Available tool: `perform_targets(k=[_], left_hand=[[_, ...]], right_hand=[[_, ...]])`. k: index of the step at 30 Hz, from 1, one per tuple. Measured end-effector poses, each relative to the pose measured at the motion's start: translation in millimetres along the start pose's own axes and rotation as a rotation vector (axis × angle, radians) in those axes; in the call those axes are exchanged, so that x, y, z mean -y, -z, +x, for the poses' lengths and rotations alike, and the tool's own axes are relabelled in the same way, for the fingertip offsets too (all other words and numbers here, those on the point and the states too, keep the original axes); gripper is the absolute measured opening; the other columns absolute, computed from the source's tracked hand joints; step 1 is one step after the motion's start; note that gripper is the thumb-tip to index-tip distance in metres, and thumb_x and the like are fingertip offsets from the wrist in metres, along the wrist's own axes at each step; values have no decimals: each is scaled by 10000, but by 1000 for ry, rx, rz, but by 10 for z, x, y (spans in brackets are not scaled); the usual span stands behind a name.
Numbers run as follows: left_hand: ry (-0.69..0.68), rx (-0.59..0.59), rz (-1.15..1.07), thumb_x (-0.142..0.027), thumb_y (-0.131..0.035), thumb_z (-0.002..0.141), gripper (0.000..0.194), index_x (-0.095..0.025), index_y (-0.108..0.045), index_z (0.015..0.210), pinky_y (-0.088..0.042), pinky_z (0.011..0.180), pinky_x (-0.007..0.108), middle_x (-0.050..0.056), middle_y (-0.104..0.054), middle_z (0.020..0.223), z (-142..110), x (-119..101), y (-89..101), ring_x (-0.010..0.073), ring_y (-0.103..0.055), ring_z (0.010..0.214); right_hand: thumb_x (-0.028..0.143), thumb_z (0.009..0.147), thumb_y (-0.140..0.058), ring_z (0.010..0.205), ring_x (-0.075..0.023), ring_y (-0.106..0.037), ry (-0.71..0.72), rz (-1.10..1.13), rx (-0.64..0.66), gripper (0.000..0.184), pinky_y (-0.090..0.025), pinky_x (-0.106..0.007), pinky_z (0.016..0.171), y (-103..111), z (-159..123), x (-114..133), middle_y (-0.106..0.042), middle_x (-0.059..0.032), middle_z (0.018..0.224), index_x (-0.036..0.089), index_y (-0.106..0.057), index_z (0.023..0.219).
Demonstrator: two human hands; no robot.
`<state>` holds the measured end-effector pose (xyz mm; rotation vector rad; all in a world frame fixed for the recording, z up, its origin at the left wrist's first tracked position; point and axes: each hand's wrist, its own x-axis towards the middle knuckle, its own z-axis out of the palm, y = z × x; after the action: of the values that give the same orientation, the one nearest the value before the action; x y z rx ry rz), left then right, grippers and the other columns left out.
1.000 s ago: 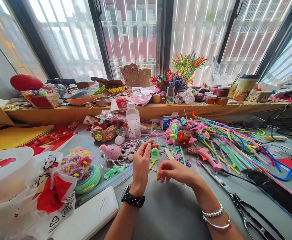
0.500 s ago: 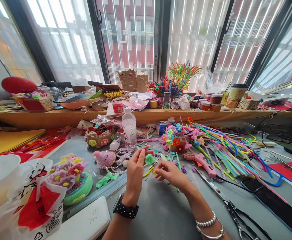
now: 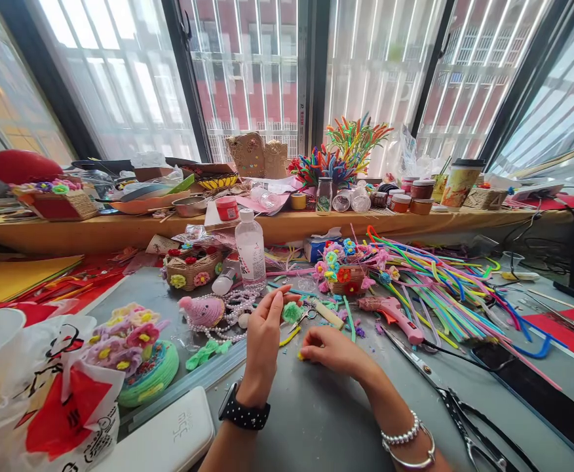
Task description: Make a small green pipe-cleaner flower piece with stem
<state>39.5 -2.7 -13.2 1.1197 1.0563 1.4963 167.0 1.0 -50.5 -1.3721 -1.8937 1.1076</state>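
Observation:
My left hand (image 3: 263, 331) is raised with its fingers pinched together. A fluffy green pipe-cleaner piece (image 3: 291, 312) shows at the fingertips and seems held there; the grip itself is partly hidden. Lower and to the right, my right hand (image 3: 333, 351) has curled fingers, thumb and forefinger closed on a small yellow piece (image 3: 301, 355) just above the grey table. Behind the hands lie small scissors (image 3: 308, 313), a cream-coloured stick (image 3: 328, 314) and a yellow pipe cleaner (image 3: 289, 337).
A pink glue gun (image 3: 395, 316) and large scissors (image 3: 429, 373) lie at right, beside bundled pipe cleaners (image 3: 444, 301). Left are a clear bottle (image 3: 250, 252), a pink crocheted toy (image 3: 203, 310), a flower ornament (image 3: 149, 373) and a white power bank (image 3: 169, 432).
My right hand has drawn back toward me and slightly left, uncovering the small scissors and cream stick. My left hand keeps nearly the same pose. The view has shifted slightly.

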Motion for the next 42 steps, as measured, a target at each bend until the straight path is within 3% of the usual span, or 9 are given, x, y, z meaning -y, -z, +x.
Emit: perform_targets(k=[4, 7, 10, 14, 20, 28, 33, 38, 42], left_hand=[[-4, 6, 12, -378, -485, 731, 333, -140, -556, 954, -406, 709, 254, 66, -627, 847, 3, 5, 0, 167, -566, 800], [-14, 10, 36, -378, -471, 742, 316, -150, -556, 944, -402, 710, 248, 61, -624, 861, 1, 6, -3, 165, -559, 819], [-18, 17, 34, -374, -465, 746, 310, -152, -552, 945, -402, 709, 241, 61, -621, 868, -4, 4, -5, 159, -556, 826], [-12, 24, 12, -374, -473, 738, 310, -155, -558, 941, -405, 706, 235, 58, -623, 861, -6, -4, -5, 151, -560, 809], [-14, 20, 9, -384, -483, 725, 328, -163, -565, 953, -410, 689, 236, 54, -627, 857, -9, -14, -2, 152, -565, 795], [-6, 36, -1, -380, -479, 732, 332, -150, -552, 961, -415, 686, 228, 64, -622, 870, -10, -43, -1, 151, -563, 804], [10, 47, 14, -382, -472, 739, 324, -156, -549, 958, -410, 684, 215, 60, -624, 869, -18, -51, -9, 146, -561, 814], [13, 46, 39, -392, -479, 729, 344, -157, -553, 969, -408, 678, 220, 61, -628, 860, -19, -21, -13, 151, -565, 799], [-7, 49, 56, -394, -474, 731, 382, -151, -538, 1018, -403, 705, 236, 66, -626, 869, -10, -12, -9, 153, -565, 799]], right_hand=[[161, 690, -488, 806, -155, -498, 83, -86, -302, 54, -385, -267, 701, 13, 7, 24, -565, -50, 819, 140, -519, 650], [206, 716, -484, 720, -117, -513, 127, 52, -71, 88, -399, -215, 634, 34, -10, 32, -574, -20, 780, 149, -546, 694], [193, 664, -555, 603, -100, -483, 111, -123, 38, 66, -364, -196, 560, -9, -33, 3, -552, -3, 653, 150, -578, 619], [153, 599, -619, 597, -93, -472, 144, -272, -79, 39, -342, -188, 538, -85, -31, -47, -546, -6, 705, 157, -594, 630], [193, 724, -500, 598, -105, -480, 184, -235, -204, 106, -357, -207, 553, -53, 4, -3, -564, -13, 692, 156, -582, 668], [213, 752, -443, 677, -129, -505, 172, -280, -331, 150, -372, -227, 593, 112, -49, 34, -578, -23, 734, 162, -580, 718], [235, 773, -388, 710, -142, -515, 106, -388, -470, 193, -390, -255, 639, 370, -398, -184, -572, -32, 773, 166, -568, 765], [243, 746, -432, 831, -198, -502, -114, -714, -796, 197, -384, -320, 736, 752, -829, -571, -572, -62, 863, 152, -570, 854], [264, 744, -458, 868, -222, -506, -293, -935, -704, 244, -400, -323, 721, 931, -951, -744, -560, -83, 951, 148, -575, 923]])
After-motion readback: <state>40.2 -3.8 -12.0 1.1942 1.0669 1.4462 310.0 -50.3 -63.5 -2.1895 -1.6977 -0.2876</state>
